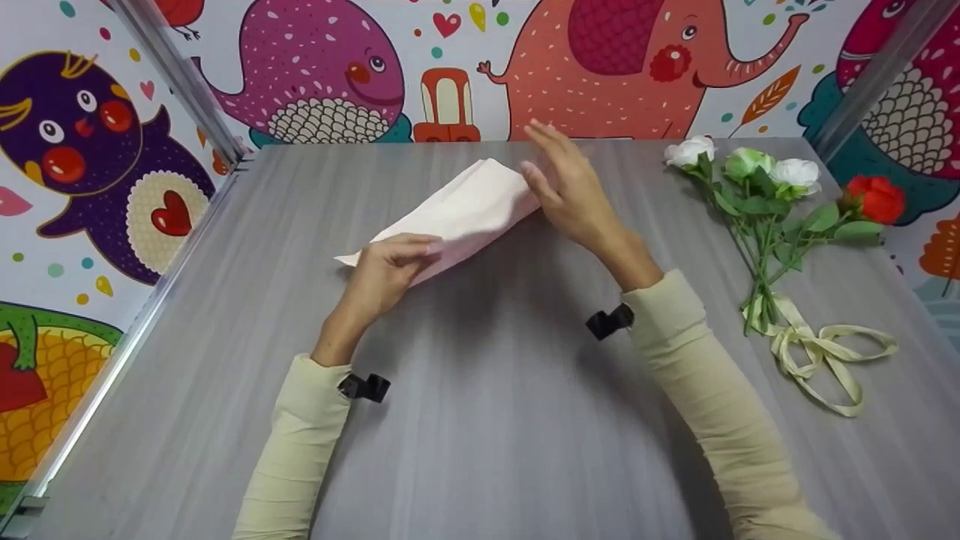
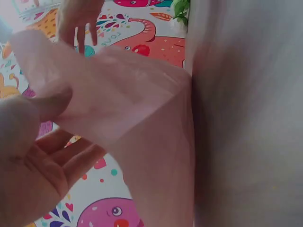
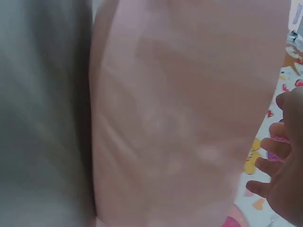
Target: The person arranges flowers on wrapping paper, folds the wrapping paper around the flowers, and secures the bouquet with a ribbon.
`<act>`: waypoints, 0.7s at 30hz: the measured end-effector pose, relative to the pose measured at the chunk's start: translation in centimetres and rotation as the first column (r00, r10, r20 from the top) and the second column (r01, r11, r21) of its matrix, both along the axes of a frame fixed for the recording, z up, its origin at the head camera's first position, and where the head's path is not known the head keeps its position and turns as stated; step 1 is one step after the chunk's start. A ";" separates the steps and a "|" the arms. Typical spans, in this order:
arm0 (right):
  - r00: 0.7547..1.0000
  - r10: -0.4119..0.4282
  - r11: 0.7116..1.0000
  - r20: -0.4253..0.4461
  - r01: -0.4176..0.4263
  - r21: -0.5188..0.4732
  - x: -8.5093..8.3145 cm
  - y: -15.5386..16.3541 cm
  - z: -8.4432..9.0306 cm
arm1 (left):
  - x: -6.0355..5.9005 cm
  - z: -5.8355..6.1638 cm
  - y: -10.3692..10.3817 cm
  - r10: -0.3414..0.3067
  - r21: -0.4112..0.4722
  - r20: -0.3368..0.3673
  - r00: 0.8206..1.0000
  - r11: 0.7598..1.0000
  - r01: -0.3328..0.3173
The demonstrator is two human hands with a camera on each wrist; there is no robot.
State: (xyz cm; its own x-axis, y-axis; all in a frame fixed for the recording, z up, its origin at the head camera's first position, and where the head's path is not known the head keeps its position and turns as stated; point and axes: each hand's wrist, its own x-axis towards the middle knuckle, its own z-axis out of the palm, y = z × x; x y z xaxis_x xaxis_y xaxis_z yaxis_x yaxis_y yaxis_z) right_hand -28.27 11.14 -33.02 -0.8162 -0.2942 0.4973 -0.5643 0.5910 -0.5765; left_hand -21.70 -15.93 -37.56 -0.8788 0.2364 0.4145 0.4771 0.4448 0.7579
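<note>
Left hand (image 1: 386, 270) grips the pink paper (image 1: 457, 214); nothing visible inside.

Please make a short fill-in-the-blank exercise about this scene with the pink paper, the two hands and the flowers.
1. The left hand holds the near end of the ____ paper.
2. The right hand has its fingers ____ at the paper's far end.
3. Among the flowers, just one is ____.
4. A cream ____ lies by the flower stems on the table.

Missing words: pink; straight; red; ribbon
</note>
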 end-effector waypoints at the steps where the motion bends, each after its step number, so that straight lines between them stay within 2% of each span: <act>1: 1.000 0.000 1.000 -0.001 0.000 0.018 0.2 0.5 0.0 | 0.1 -0.1 0.2 -0.033 -0.025 0.001 0.999 0.999 0.033; 4: 0.999 0.014 0.994 0.046 -0.019 0.106 0.8 2.1 -0.4 | 0.3 -0.3 0.7 -0.133 -0.107 0.023 0.991 0.985 0.135; 6: 0.992 0.032 0.983 0.122 -0.053 0.174 0.9 3.3 -0.9 | 0.3 -0.6 0.9 -0.195 -0.150 0.064 0.979 0.968 0.203; 8: 0.975 0.040 0.967 0.221 -0.093 0.236 1.0 4.3 -1.7 | 0.4 -0.8 0.9 -0.252 -0.199 0.119 0.960 0.942 0.271; 12: 0.921 0.047 0.926 0.386 -0.185 0.328 0.7 5.7 -3.8 | 0.5 -1.1 0.9 -0.324 -0.260 0.278 0.904 0.881 0.396; 15: 0.886 0.040 0.904 0.462 -0.229 0.360 0.3 6.2 -5.5 | 0.5 -1.2 0.8 -0.347 -0.292 0.387 0.854 0.833 0.471; 17: 0.864 0.031 0.892 0.502 -0.250 0.376 0.2 6.4 -6.6 | 0.5 -1.2 0.8 -0.353 -0.319 0.434 0.829 0.800 0.508; 19: 0.835 0.015 0.883 0.550 -0.269 0.385 0.1 6.5 -7.4 | 0.3 -1.2 0.6 -0.339 -0.348 0.457 0.822 0.783 0.516; 21: 0.811 -0.003 0.869 0.585 -0.287 0.403 0.2 6.7 -8.0 | 0.1 -1.3 0.2 -0.307 -0.381 0.450 0.839 0.783 0.491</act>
